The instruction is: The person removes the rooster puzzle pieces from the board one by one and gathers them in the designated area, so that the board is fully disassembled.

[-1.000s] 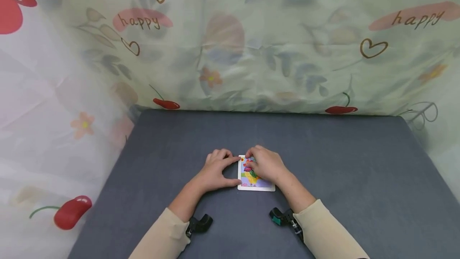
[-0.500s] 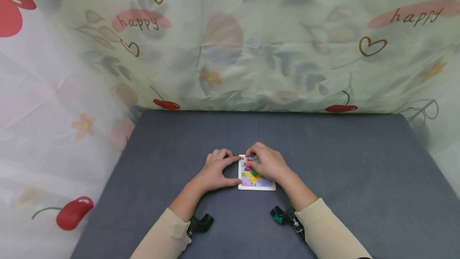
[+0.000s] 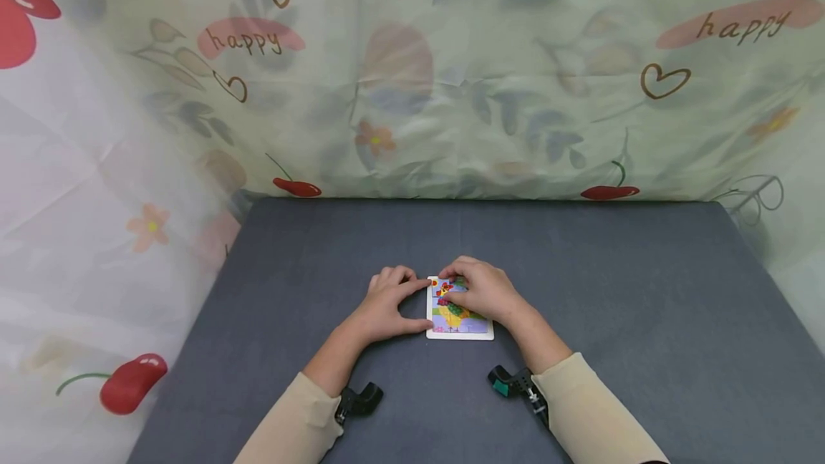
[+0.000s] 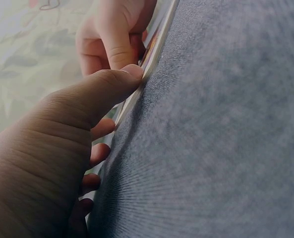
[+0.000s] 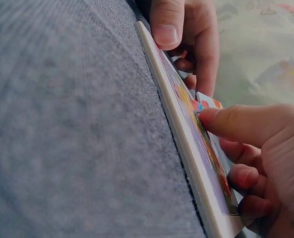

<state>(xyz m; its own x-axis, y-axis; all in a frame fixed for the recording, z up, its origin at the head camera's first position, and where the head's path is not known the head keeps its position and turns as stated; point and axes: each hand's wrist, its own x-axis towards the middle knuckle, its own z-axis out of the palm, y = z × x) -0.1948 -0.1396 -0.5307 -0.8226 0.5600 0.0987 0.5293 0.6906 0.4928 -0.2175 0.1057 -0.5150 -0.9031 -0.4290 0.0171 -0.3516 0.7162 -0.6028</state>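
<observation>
A small jigsaw puzzle (image 3: 459, 322) with a white frame and a colorful picture lies flat on the grey table. My left hand (image 3: 385, 306) rests at its left side, straight thumb and forefinger touching the frame near the two left corners. Over the upper part of the picture, my right hand (image 3: 480, 288) pinches a puzzle piece (image 3: 445, 288). That puzzle piece (image 5: 209, 100) stands tilted up from the board in the right wrist view, its lower part behind my right thumb. The right hand hides the board's upper right area. In the left wrist view, my left thumb (image 4: 129, 74) presses the frame's edge.
The dark grey cloth-covered table (image 3: 580, 271) spreads around the board on all sides. A patterned curtain (image 3: 451, 142) hangs along the table's far edge, with more of it at the left and right. A black wrist mount (image 3: 361, 401) sits at each cuff.
My right thumb has shifted slightly to the right, and the pinched piece has turned a little, showing more of its printed face. My left hand stays at the frame's left edge.
</observation>
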